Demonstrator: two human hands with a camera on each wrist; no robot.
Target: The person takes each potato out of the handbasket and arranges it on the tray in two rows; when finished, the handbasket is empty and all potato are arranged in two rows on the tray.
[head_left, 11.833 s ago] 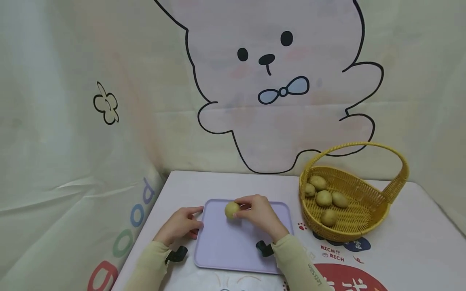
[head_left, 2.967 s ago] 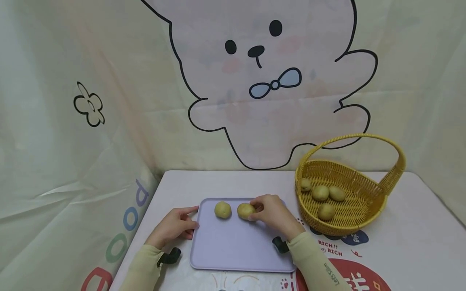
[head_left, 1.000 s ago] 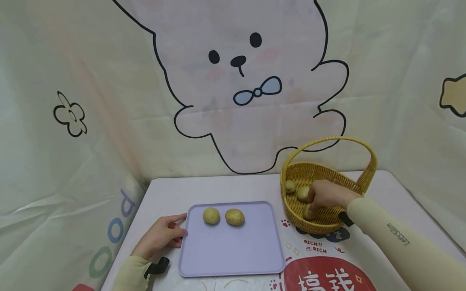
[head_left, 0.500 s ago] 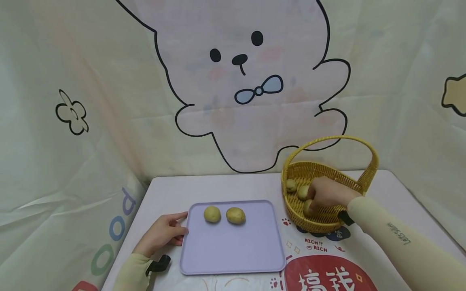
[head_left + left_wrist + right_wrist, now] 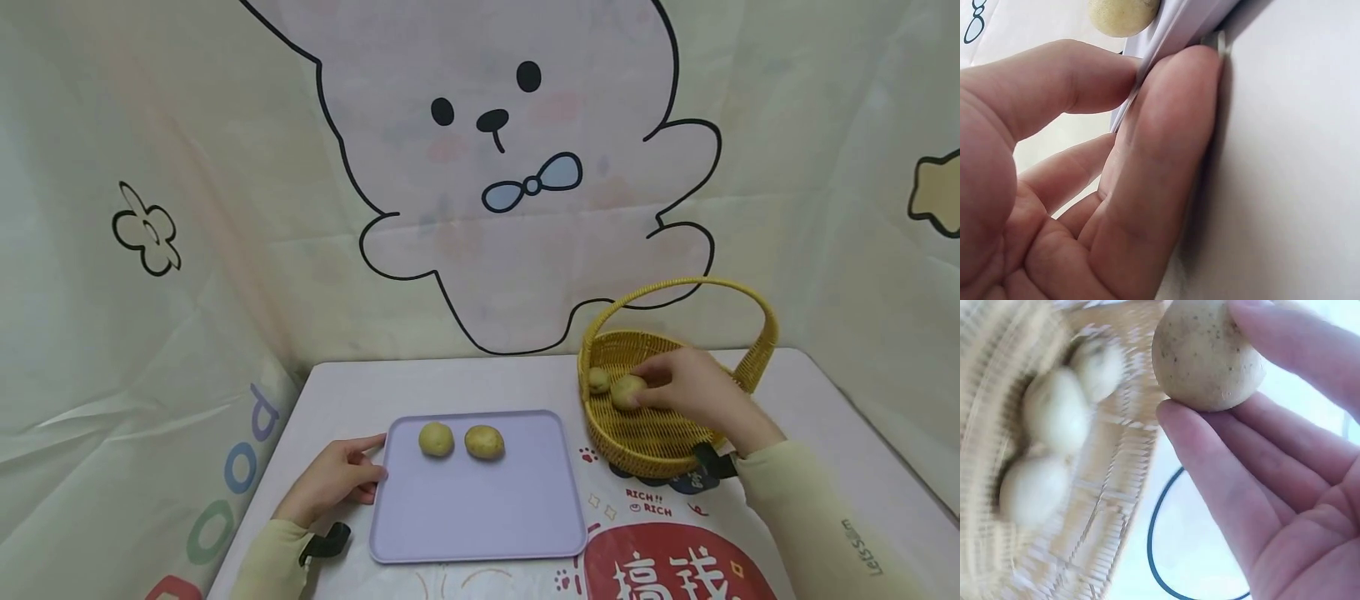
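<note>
My right hand pinches a potato between thumb and fingers, raised over the yellow wicker basket. The right wrist view shows three more potatoes lying in the basket, blurred; from the head view the hand and the held potato cover part of them. At the left rim of the pale purple tray, my left hand holds the edge between thumb and fingers. Two potatoes sit side by side near the tray's far edge, a rounder one on the left and an oval one.
The basket's tall handle arches over its opening. Between basket and tray shows a strip of white table with printed red characters. A curtain with a cartoon bear hangs behind the table; black straps sit at the wrists.
A second potato joined the first on the tray. Then the right hand reached into the basket, took another potato and has just lifted it. The left hand stays at the tray rim.
</note>
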